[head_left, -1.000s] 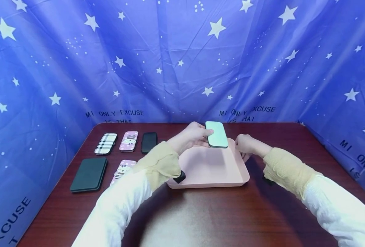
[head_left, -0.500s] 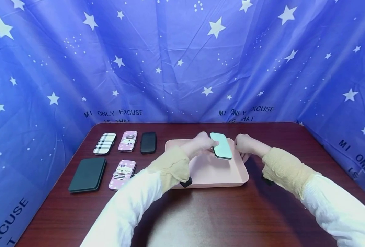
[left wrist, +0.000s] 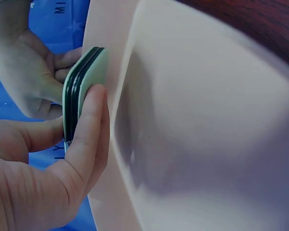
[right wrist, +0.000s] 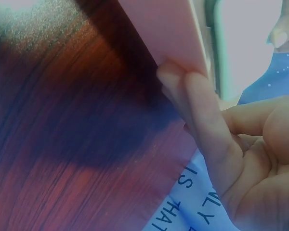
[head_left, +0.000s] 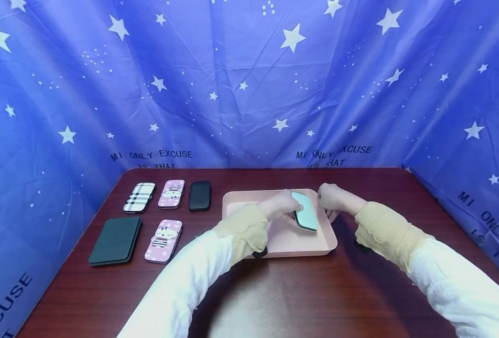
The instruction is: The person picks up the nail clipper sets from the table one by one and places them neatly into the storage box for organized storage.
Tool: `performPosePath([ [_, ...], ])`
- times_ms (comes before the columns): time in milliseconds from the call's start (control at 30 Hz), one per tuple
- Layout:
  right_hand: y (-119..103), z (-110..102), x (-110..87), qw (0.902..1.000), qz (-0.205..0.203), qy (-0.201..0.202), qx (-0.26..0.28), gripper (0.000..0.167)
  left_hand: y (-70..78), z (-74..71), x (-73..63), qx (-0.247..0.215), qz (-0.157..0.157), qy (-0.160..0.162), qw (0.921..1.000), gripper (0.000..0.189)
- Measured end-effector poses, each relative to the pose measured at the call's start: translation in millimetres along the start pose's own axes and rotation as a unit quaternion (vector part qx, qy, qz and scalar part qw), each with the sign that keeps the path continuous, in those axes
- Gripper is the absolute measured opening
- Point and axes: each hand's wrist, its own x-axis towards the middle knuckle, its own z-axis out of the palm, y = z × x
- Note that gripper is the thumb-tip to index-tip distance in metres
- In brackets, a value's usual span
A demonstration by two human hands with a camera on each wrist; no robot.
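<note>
Head view: the left hand (head_left: 280, 203) pinches the mint case (head_left: 306, 216) over the pink tray (head_left: 293, 254), contact unclear, while the right hand (head_left: 331, 197) grips that tray's side, an apparent placing step calling for a level release.

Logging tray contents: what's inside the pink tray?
The left hand holds the mint case over the tray; some bare floor shows. In the head view, the hand, case and beige cuff hide other parts of the floor.
</note>
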Motion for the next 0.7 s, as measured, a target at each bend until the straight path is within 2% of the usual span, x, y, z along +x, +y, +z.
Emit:
performPosePath([
  [200,-0.1,1.0,0.7,1.0000,0.000,0.007,-0.002,0.025,-1.1,4.8,3.4,-0.031,-0.025,-0.030,0.9988,0.018],
  [267,0.5,0.7,1.0,0.9999,-0.003,0.009,-0.004,0.022,-0.8,7.3,4.3,-0.027,-0.030,-0.036,0.9985,0.020],
  [467,1.4,-0.2,1.4,0.9998,-0.012,0.011,-0.014,0.025,-2.4,15.5,9.9,-0.031,-0.043,-0.037,0.9979,0.021],
  [700,0.5,0.8,0.7,0.9998,-0.010,0.009,-0.014,0.027,-4.2,18.8,13.6,-0.031,-0.047,-0.035,0.9978,0.019],
])
